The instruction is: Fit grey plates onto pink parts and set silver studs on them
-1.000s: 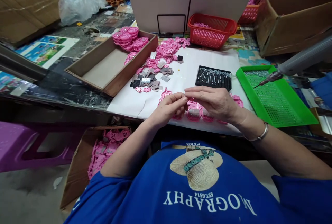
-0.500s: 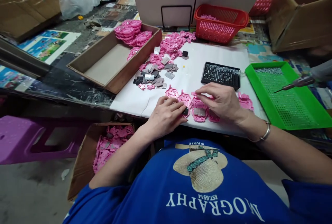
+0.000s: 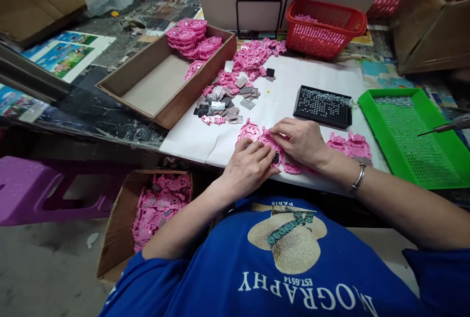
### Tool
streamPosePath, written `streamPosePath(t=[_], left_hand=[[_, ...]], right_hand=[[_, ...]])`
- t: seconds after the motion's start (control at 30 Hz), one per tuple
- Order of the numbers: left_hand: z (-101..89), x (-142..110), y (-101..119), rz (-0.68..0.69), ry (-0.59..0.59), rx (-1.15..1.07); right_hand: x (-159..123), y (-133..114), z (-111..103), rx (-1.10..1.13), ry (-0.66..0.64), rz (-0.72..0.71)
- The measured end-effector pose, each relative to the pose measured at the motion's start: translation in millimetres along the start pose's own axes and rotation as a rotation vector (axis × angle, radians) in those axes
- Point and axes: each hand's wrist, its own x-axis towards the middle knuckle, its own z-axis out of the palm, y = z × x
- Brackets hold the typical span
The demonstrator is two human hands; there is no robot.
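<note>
A row of pink plastic casings lies along the front of the white sheet. My left hand point(image 3: 250, 162) is closed on one pink casing point(image 3: 269, 143), its fingers curled over the face and a small black plate point(image 3: 276, 157) showing beside the fingertips. At the top edge of that same casing, my right hand point(image 3: 304, 143) pinches with thumb and forefinger; whatever sits between them is too small or hidden to make out. Another pink casing point(image 3: 248, 130) is just left of it, partly under my left hand. Two more casings point(image 3: 359, 146) lie right of my right wrist.
Grey metal plates point(image 3: 231, 106) and pink parts point(image 3: 253, 55) are heaped behind. A cardboard tray point(image 3: 172, 116) holds stacked pink casings. Right are a black screw tray point(image 3: 323, 106), a green tray point(image 3: 411, 150) and a screwdriver tip point(image 3: 436, 128). A red basket point(image 3: 312, 37) stands at the back.
My right hand has shifted left, from the neighbouring casing to the top of the one under my left hand. My left hand stays on that casing. The view has shifted slightly.
</note>
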Motion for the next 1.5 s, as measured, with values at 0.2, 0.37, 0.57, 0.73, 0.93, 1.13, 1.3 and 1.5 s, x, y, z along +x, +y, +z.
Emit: streamPosePath(t=[0.2, 0.37, 0.57, 0.73, 0.93, 1.13, 1.3, 1.5], left_hand=[[0.9, 0.3, -0.2, 0.005, 0.006, -0.005], [1.3, -0.4, -1.1, 0.003, 0.005, -0.029], [2.1, -0.1, -2.4, 0.004, -0.016, -0.038], [3.0, 0.1, -3.1, 0.021, 0.008, -0.049], [3.1, -1.0, -2.9, 0.006, -0.023, -0.049], [3.6, -0.3, -3.5, 0.017, -0.029, -0.048], [2.7, 0.6, -3.1, -0.023, -0.046, -0.056], [-4.0, 5.3, -1.6, -0.044, -0.018, -0.143]], right_hand=[[-1.5, 1.7, 2.7, 0.011, -0.014, -0.030], [2.7, -1.8, 0.9, -0.025, -0.078, 0.028], [13.1, -7.0, -8.1, -0.156, -0.217, 0.035], [23.2, -8.0, -14.0, -0.190, -0.313, 0.035], [25.4, -9.1, -15.2, -0.162, -0.349, -0.003], [21.0, -10.4, -8.0, -0.117, -0.303, 0.023], [21.3, -6.5, -16.9, -0.013, -0.242, 0.029], [17.4, -8.0, -34.2, 1.056, 0.003, 0.280]])
